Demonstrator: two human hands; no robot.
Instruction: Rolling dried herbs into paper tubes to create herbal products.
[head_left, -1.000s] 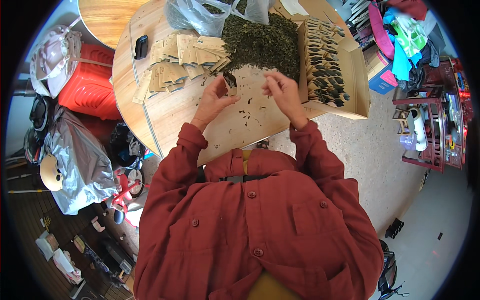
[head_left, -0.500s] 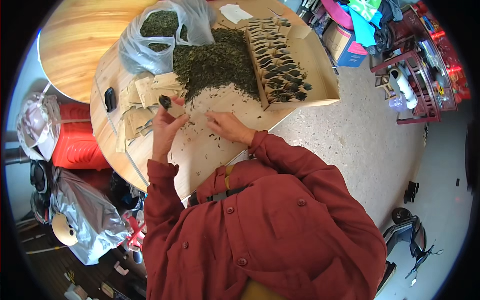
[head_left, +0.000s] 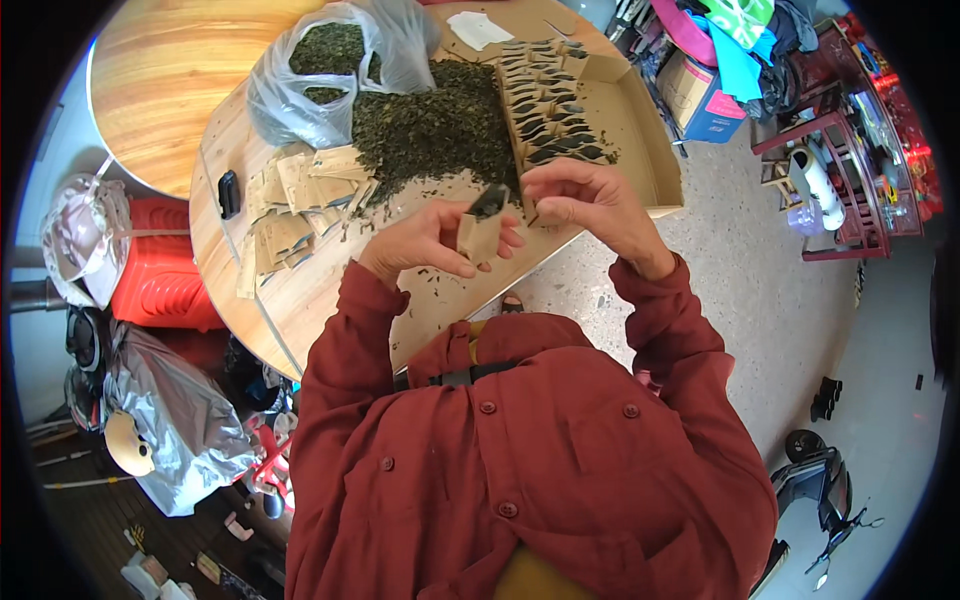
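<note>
My left hand (head_left: 445, 240) holds a small brown paper pouch (head_left: 478, 235) tilted upright, dark leaf showing at its mouth. Just right of it, my right hand (head_left: 585, 205) has curled fingers in a loose pinch; whatever lies between them is hidden. A pile of dry, dark green leaves (head_left: 425, 130) covers the middle of the wooden table (head_left: 290, 330). Flat brown pouches (head_left: 290, 195) lie left of the pile. On the right stands a cardboard tray (head_left: 650, 150) with rows of leaf-filled pouches (head_left: 545, 100).
A plastic bag of leaves (head_left: 300, 100) sits at the back, near a white paper (head_left: 480, 28). A black object (head_left: 228, 195) lies on the left. A second round tabletop (head_left: 140, 90), red stools (head_left: 165, 280), a wooden cabinet (head_left: 850, 180) and a scooter (head_left: 820, 490) surround me.
Since the last frame, my left hand has swung right with the pouch, and my right hand has risen and moved right toward the tray's near corner.
</note>
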